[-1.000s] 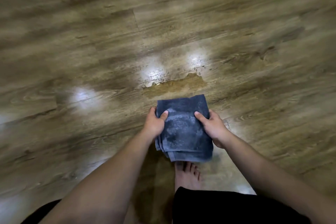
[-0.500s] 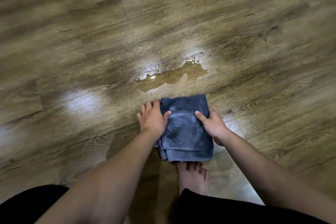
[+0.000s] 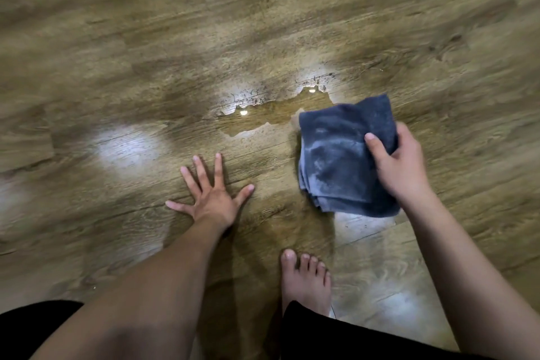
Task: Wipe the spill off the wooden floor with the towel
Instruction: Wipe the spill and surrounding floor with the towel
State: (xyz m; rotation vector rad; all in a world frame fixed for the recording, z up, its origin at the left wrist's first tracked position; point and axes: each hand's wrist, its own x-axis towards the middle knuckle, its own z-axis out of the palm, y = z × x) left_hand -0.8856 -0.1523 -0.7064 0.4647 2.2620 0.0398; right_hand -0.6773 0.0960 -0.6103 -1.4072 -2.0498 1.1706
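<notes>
A folded dark blue towel (image 3: 339,155) hangs in my right hand (image 3: 400,166), which grips its right edge with the thumb on top. The towel's far corner overlaps the right end of the spill (image 3: 268,117), a shallow brownish puddle on the wooden floor (image 3: 263,23) with bright light glints along its far edge. My left hand (image 3: 210,193) rests flat on the floor with fingers spread, just below and left of the puddle, holding nothing.
My bare foot (image 3: 304,275) stands on the boards below the towel, with dark shorts at the bottom edge. Bright reflections of lamps lie on the floor at the left (image 3: 128,152) and under the towel.
My left hand has let go of the towel and moved left onto the floor, fingers spread. My right hand has carried the towel right and toward the spill's right end.
</notes>
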